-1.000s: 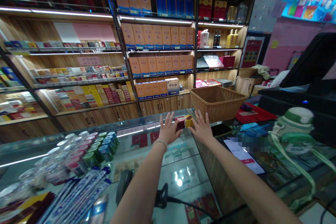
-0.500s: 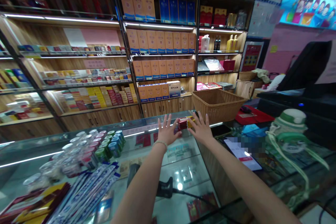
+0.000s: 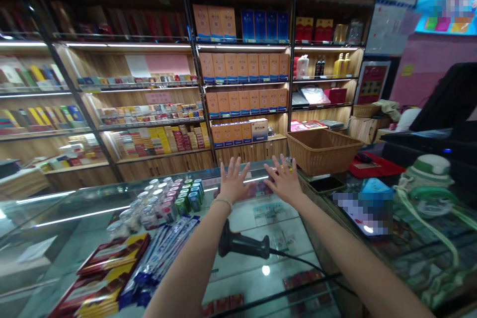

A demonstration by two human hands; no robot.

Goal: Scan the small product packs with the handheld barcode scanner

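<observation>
My left hand (image 3: 234, 184) is stretched out over the glass counter (image 3: 238, 271), palm down with its fingers spread. Beside it my right hand (image 3: 285, 185) is held out the same way, fingers apart. Neither hand grips anything. Small red and yellow packs (image 3: 282, 169) show partly behind the right fingers; whether they touch is hidden. Nearer to me, between my forearms, a black handheld barcode scanner (image 3: 244, 247) lies on the glass, its cable running to the right under my right arm.
Left of my arms are candy jars (image 3: 149, 208), blue-wrapped sticks (image 3: 160, 258) and red-yellow packets (image 3: 108, 273). To the right stand a wicker basket (image 3: 324, 154), a lit phone (image 3: 359, 216) and a green-lidded bottle (image 3: 428, 179). Stocked shelves (image 3: 242, 84) line the back wall.
The view has turned left, so the shelves and counter goods sit further right. Both hands stay spread over the counter. The small packs between them are now mostly hidden behind the right hand.
</observation>
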